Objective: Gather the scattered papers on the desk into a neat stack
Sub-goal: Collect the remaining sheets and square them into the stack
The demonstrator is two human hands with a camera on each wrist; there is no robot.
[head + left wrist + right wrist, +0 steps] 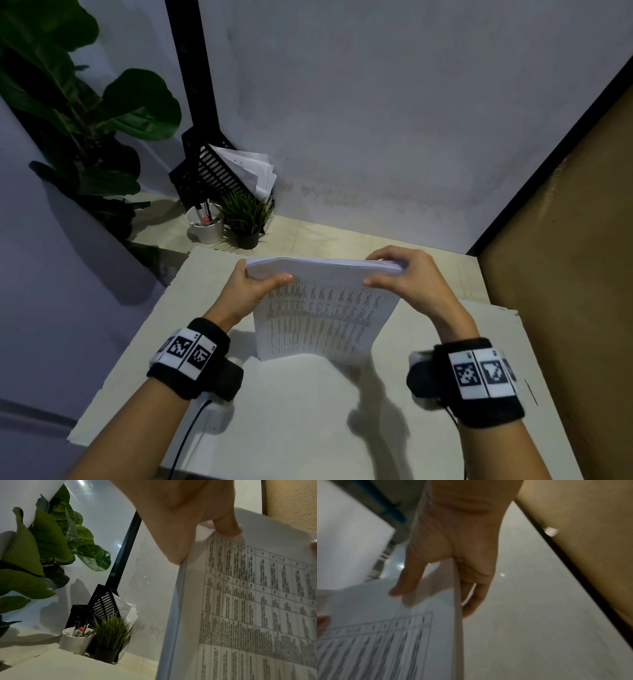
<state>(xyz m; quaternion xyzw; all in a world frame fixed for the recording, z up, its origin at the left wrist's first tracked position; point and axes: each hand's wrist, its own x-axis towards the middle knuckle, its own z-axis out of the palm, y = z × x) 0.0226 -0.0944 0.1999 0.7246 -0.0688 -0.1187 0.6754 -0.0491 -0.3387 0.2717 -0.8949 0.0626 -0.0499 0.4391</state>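
A stack of white papers (318,311) printed with dense tables stands upright on its lower edge on the white desk board (291,411). My left hand (255,284) grips the stack's upper left corner, thumb on the printed face. My right hand (397,270) grips the upper right corner the same way. The left wrist view shows the printed papers (248,608) close up with my left hand's thumb (226,527) on them. In the blurred right wrist view, the papers (402,635) sit between my right hand's thumb (406,584) and fingers (476,595).
At the back left stand a white pen cup (205,226), a small potted grass plant (246,219) and a black file holder (209,171) with papers in it. A large leafy plant (68,113) fills the left. A brown panel (565,274) borders the desk on the right.
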